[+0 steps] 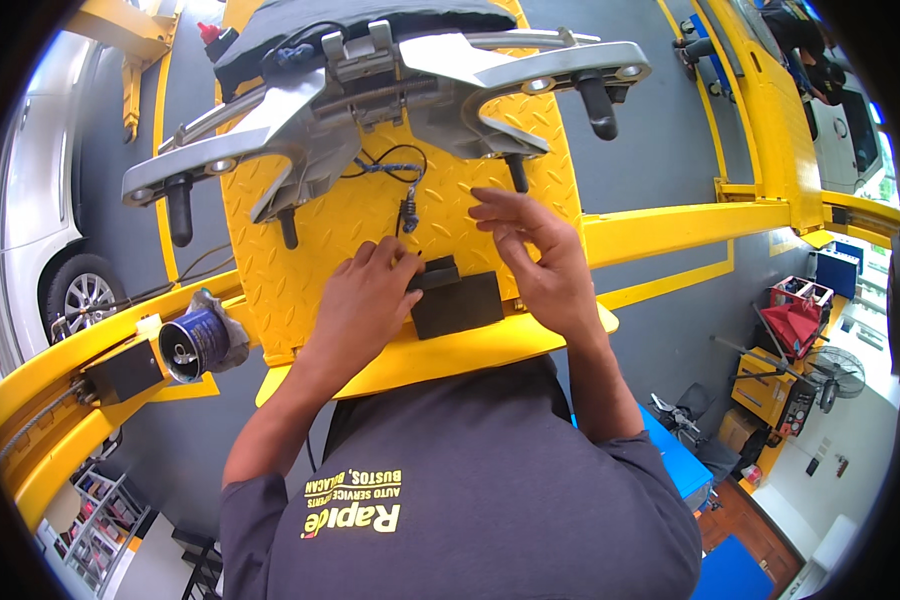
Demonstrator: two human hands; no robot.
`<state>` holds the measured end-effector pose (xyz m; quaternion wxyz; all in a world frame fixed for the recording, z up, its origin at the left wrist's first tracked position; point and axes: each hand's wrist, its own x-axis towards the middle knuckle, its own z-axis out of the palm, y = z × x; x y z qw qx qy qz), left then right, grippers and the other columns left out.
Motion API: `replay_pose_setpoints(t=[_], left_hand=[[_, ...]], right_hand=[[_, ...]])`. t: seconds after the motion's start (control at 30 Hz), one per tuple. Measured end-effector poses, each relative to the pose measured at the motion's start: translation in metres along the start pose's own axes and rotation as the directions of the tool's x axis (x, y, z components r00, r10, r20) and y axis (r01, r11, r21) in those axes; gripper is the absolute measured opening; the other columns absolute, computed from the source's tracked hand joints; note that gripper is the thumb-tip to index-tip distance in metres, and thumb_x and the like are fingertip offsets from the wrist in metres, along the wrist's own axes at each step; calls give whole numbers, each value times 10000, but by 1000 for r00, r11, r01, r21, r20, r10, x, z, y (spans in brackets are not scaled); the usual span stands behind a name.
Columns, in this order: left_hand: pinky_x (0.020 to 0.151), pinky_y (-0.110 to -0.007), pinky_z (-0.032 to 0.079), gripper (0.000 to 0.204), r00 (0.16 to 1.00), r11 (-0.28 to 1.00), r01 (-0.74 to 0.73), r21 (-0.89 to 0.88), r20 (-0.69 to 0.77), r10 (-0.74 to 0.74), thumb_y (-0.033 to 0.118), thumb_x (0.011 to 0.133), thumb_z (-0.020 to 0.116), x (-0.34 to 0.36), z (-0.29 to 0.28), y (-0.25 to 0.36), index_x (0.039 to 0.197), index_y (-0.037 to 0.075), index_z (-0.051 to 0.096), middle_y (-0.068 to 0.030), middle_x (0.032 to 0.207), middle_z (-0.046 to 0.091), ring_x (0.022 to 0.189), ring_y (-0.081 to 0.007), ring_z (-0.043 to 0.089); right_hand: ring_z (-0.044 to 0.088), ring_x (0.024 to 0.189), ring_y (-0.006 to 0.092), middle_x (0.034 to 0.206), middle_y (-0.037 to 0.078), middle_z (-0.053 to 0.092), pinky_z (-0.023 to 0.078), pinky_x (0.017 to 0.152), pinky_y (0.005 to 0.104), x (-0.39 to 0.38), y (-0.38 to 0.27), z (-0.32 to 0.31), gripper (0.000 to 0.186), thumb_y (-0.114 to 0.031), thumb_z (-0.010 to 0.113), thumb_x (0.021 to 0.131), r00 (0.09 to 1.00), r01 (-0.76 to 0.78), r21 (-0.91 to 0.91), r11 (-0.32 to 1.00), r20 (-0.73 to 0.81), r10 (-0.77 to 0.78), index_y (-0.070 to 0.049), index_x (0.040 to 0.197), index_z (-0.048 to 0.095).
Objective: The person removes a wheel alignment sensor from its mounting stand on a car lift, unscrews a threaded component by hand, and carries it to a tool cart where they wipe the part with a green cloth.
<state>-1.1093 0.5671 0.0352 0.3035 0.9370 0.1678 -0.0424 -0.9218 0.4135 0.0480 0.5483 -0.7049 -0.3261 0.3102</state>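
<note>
A silver metal bracket frame (290, 125) with black rubber-like pegs stands across the yellow diamond-plate platform (530, 130). From its middle hangs a dark wire (407, 172) with a small connector (408, 215) at its lower end. Below that, a black rectangular block (460, 308) lies near the platform's front edge, a smaller black bar (438, 270) on top of it. My left hand (365, 300) is closed at the bar's left end, thumb and forefinger on either side. To the right of the block, my right hand (545, 265) is raised, fingers apart, holding nothing visible.
A blue spool-like can (192, 343) sits on the yellow lift beam at the left. Beyond it is a white car (50, 210). Yellow lift arms (685, 230) cross the right side. A fan (835, 375) and a yellow cabinet (765, 388) stand farther right.
</note>
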Motion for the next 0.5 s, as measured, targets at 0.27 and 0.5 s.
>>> replay_pose_setpoints(t=[0.27,0.5], left_hand=[[944,-477,502,232,995,999,-50,-14,-92,49,191,886,802,11,-25,14,1053,74,689,-87,1139,654,1103,-333,617],[1134,-449,448,490,992,991,-127,-49,-3,127,338,955,774,14,-2,15,1372,133,621,-131,1447,602,1307,-320,584]], right_hand=[[753,1089,192,1156,129,788,580,966,316,-15,-6,-4,230,-7,710,993,982,9,108,994,-188,11,29,1219,729],[777,1080,276,1151,224,791,633,959,369,-24,-3,-25,118,75,705,983,928,112,-49,993,-352,-122,57,1083,765]])
